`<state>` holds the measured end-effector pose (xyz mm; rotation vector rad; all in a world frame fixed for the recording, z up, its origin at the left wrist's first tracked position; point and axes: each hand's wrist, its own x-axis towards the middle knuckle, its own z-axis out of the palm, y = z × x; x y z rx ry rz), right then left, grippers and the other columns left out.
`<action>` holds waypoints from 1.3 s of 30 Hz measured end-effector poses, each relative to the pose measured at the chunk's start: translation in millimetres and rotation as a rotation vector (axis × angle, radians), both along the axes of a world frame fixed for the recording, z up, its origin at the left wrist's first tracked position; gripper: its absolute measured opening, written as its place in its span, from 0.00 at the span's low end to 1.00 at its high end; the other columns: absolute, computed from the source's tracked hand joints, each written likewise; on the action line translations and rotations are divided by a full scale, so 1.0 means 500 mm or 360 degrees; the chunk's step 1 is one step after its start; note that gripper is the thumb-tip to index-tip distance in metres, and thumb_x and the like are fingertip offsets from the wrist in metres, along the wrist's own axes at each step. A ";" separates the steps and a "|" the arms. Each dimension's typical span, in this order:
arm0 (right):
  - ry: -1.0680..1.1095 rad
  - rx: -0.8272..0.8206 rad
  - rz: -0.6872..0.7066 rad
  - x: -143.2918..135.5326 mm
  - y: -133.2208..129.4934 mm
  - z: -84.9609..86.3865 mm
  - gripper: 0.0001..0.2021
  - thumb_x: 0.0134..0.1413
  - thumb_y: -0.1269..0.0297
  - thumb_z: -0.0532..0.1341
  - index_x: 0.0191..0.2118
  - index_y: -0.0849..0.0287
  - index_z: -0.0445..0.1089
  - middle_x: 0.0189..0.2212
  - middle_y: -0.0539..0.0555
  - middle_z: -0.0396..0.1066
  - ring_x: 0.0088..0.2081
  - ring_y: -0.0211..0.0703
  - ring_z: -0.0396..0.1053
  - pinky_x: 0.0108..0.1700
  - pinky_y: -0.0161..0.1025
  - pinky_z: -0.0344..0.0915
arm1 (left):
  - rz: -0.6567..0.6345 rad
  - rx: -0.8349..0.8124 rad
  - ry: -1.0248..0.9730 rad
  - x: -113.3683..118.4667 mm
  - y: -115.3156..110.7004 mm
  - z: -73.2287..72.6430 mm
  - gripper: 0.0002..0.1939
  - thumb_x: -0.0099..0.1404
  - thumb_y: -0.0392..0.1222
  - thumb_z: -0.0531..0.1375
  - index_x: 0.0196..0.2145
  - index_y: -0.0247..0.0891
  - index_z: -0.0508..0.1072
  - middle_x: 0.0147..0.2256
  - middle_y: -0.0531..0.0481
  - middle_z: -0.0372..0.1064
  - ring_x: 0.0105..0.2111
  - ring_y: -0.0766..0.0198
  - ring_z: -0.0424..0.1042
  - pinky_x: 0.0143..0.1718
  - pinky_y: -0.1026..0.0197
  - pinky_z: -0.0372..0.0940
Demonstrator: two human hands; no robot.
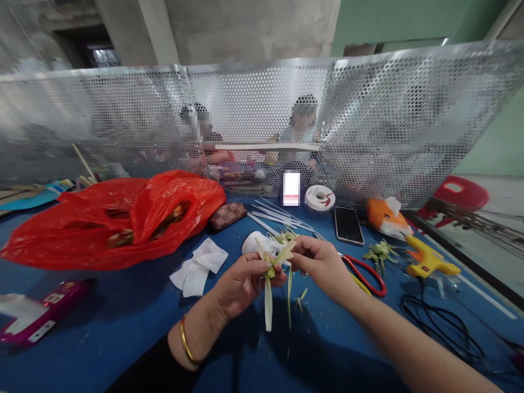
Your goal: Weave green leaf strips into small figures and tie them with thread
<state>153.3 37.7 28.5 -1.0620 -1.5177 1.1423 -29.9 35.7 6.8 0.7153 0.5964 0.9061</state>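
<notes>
In my left hand (249, 281), which wears a gold bangle, thumb and fingers pinch the crossing of some pale green leaf strips (268, 303). One wide strip hangs straight down; others stick out upward and to the right. My right hand (321, 265) has its thumb and fingertips closed on the upper right end of the same strips. Just behind the hands lie a roll of white thread (256, 243) and a small heap of leaf scraps (286, 234). A pair of red-handled scissors (370, 283) lies by my right wrist, partly covered by it.
A red plastic bag (94, 218) fills the left back, near a checkered pouch (228, 215) and crumpled tissue (199, 267). Rightward are a phone (349, 225), a tissue pack (387, 217), a yellow glue gun (433, 259) and its black cable. A perforated metal screen (254, 103) stands behind; people sit beyond it.
</notes>
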 end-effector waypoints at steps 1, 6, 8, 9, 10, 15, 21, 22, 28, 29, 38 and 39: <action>0.0042 -0.0075 0.0044 -0.003 -0.001 0.000 0.07 0.46 0.62 0.65 0.25 0.58 0.68 0.19 0.46 0.64 0.21 0.34 0.61 0.24 0.34 0.58 | 0.0040 -0.0014 -0.0027 0.000 0.001 -0.002 0.08 0.49 0.35 0.68 0.29 0.33 0.78 0.28 0.48 0.76 0.30 0.63 0.75 0.41 0.60 0.69; 0.0339 -0.0391 0.0192 -0.007 -0.004 0.002 0.11 0.45 0.60 0.68 0.25 0.60 0.66 0.20 0.48 0.68 0.22 0.34 0.64 0.27 0.34 0.61 | 0.0143 -0.0080 -0.0219 0.006 0.005 -0.010 0.08 0.48 0.35 0.68 0.29 0.31 0.77 0.27 0.48 0.75 0.30 0.64 0.74 0.42 0.62 0.69; 0.0471 -0.0452 0.0207 -0.001 0.000 0.001 0.12 0.44 0.62 0.69 0.24 0.60 0.66 0.19 0.47 0.67 0.23 0.35 0.66 0.28 0.34 0.62 | 0.0223 -0.0129 -0.0290 0.006 0.005 -0.010 0.08 0.48 0.35 0.68 0.29 0.32 0.77 0.27 0.49 0.75 0.30 0.65 0.74 0.43 0.62 0.69; 0.0518 -0.0450 0.0207 0.003 0.003 0.000 0.12 0.44 0.63 0.69 0.24 0.59 0.65 0.19 0.47 0.66 0.23 0.36 0.67 0.28 0.34 0.62 | 0.0261 -0.0139 -0.0303 0.005 0.004 -0.008 0.08 0.49 0.35 0.68 0.29 0.32 0.77 0.27 0.50 0.74 0.31 0.65 0.74 0.44 0.62 0.69; 0.0543 -0.0420 0.0199 0.007 0.006 0.000 0.11 0.44 0.63 0.69 0.24 0.59 0.65 0.18 0.46 0.66 0.24 0.36 0.67 0.28 0.34 0.61 | 0.0281 -0.0135 -0.0301 0.004 0.004 -0.006 0.07 0.49 0.35 0.68 0.29 0.33 0.76 0.26 0.50 0.74 0.31 0.65 0.74 0.44 0.61 0.68; 0.0326 -0.0184 0.0123 0.007 0.008 0.002 0.08 0.50 0.60 0.64 0.32 0.58 0.70 0.20 0.45 0.65 0.19 0.31 0.57 0.23 0.33 0.55 | 0.0155 -0.0046 -0.0225 0.006 0.001 0.002 0.07 0.49 0.37 0.68 0.27 0.33 0.75 0.26 0.50 0.72 0.31 0.63 0.73 0.44 0.59 0.69; 0.0025 -0.0156 0.0160 -0.008 -0.004 -0.001 0.06 0.48 0.63 0.64 0.27 0.58 0.68 0.19 0.45 0.63 0.20 0.32 0.59 0.24 0.34 0.56 | 0.0075 -0.0066 -0.0285 0.014 -0.004 0.002 0.08 0.47 0.38 0.68 0.26 0.32 0.77 0.25 0.50 0.72 0.30 0.66 0.72 0.41 0.64 0.68; 0.0036 -0.0176 0.0168 -0.009 -0.004 -0.002 0.06 0.48 0.63 0.64 0.27 0.58 0.68 0.19 0.45 0.63 0.20 0.33 0.60 0.24 0.34 0.57 | 0.0057 -0.0050 -0.0299 0.015 -0.005 0.002 0.07 0.48 0.38 0.68 0.25 0.32 0.77 0.25 0.50 0.72 0.30 0.66 0.72 0.41 0.64 0.68; 0.0153 -0.0249 0.0297 -0.011 -0.004 -0.007 0.10 0.52 0.60 0.63 0.26 0.58 0.63 0.20 0.45 0.64 0.21 0.33 0.62 0.27 0.35 0.60 | 0.0036 -0.0002 -0.0324 0.016 -0.010 0.001 0.07 0.49 0.40 0.68 0.25 0.33 0.77 0.26 0.50 0.72 0.30 0.66 0.72 0.40 0.65 0.69; 0.0187 -0.0261 0.0306 -0.011 -0.004 -0.008 0.11 0.52 0.59 0.63 0.26 0.58 0.63 0.20 0.45 0.64 0.20 0.33 0.63 0.27 0.35 0.60 | 0.0055 -0.0001 -0.0317 0.017 -0.010 -0.001 0.08 0.49 0.40 0.68 0.25 0.33 0.77 0.26 0.49 0.72 0.31 0.65 0.72 0.40 0.65 0.69; 0.0735 -0.0412 0.0264 0.002 0.004 -0.010 0.15 0.52 0.55 0.64 0.26 0.60 0.64 0.26 0.47 0.65 0.20 0.30 0.63 0.24 0.32 0.55 | 0.0158 -0.0029 -0.0467 0.010 0.000 -0.008 0.06 0.51 0.37 0.68 0.27 0.33 0.77 0.27 0.51 0.73 0.31 0.67 0.73 0.42 0.65 0.70; 0.0753 -0.0403 0.0245 0.005 0.006 -0.008 0.15 0.52 0.55 0.64 0.26 0.60 0.64 0.27 0.48 0.65 0.19 0.29 0.61 0.23 0.32 0.53 | 0.0143 -0.0020 -0.0508 0.008 0.000 -0.007 0.06 0.52 0.36 0.68 0.28 0.32 0.77 0.27 0.51 0.73 0.31 0.67 0.73 0.42 0.65 0.70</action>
